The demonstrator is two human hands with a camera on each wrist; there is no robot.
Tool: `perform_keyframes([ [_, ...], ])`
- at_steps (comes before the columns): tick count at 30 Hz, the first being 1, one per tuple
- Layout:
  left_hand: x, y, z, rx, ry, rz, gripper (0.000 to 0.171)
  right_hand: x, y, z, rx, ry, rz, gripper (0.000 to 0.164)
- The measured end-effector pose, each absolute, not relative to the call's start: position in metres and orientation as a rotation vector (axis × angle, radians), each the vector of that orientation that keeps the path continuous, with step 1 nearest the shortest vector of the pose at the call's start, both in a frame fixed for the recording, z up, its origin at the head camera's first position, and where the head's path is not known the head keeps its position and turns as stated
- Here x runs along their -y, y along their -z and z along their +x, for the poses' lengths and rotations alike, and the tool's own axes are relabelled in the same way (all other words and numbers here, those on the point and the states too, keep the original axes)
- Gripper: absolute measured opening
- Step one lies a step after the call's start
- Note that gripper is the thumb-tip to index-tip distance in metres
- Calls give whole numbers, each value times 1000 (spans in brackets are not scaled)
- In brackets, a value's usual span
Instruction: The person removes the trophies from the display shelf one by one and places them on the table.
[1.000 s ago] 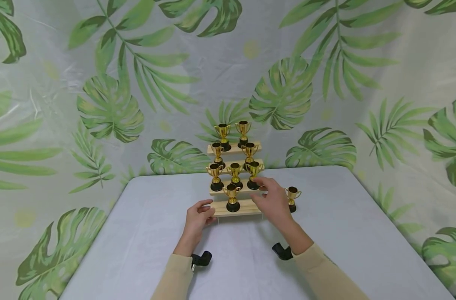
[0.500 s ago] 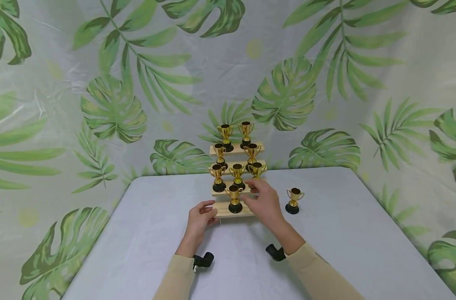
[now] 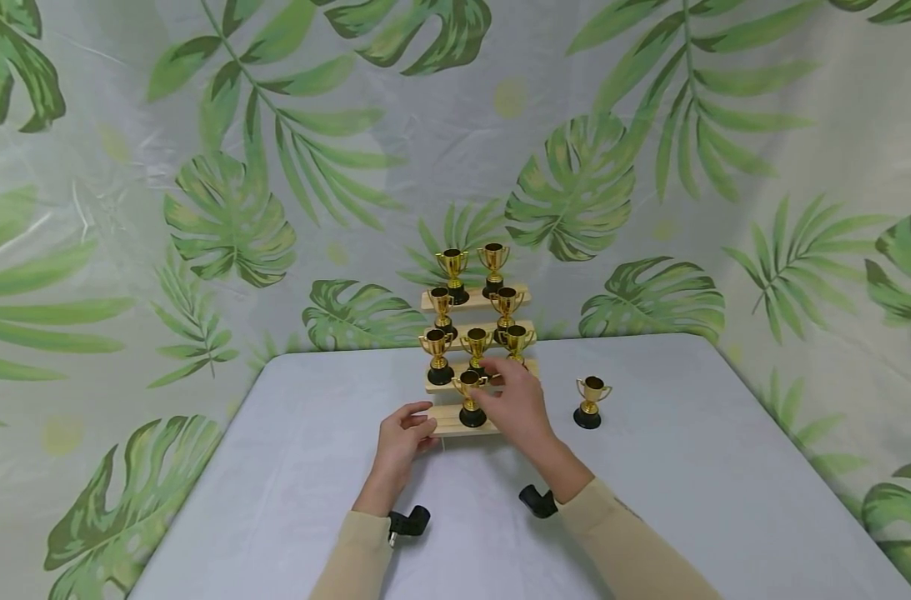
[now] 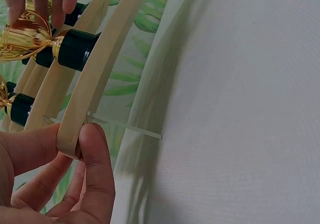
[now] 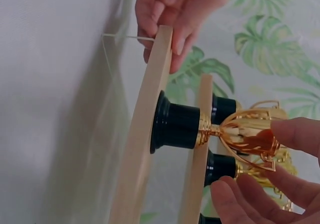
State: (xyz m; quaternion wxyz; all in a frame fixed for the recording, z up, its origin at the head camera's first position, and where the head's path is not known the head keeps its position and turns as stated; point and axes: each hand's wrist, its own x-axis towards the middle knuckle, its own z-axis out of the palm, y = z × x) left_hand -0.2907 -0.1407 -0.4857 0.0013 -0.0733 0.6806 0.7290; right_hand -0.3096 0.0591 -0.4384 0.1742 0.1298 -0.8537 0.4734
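Note:
A small gold trophy [image 3: 470,390] with a black base stands upright on the lowest board of a tiered wooden stand [image 3: 446,422]. My right hand [image 3: 513,407] is at its cup, thumb on one side and a fingertip at the handle in the right wrist view, pinching it near the rim. My left hand [image 4: 75,179] pinches the left end of the lowest board [image 4: 95,79] between thumb and fingers. Several more gold trophies [image 3: 440,357] stand on the upper boards; the right hand partly covers those at the right of the second board.
Another trophy [image 3: 590,402] stands apart on the white-covered table [image 3: 688,483], right of the stand. Thin clear supports [image 4: 130,126] hold the boards. Behind hangs a leaf-patterned curtain [image 3: 455,150]. Black wrist cameras [image 3: 410,521] sit by the sleeves.
My right hand has moved left from the right side of the stand to the trophy on the lowest board, uncovering the trophy on the table. The left hand stays at the board's end.

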Motion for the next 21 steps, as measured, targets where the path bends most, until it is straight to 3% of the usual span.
perform_keyframes([
  [21, 141, 492, -295, -2129, -2304, -241, 41, -51, 446, -315, 2436, -1316, 367, 40],
])
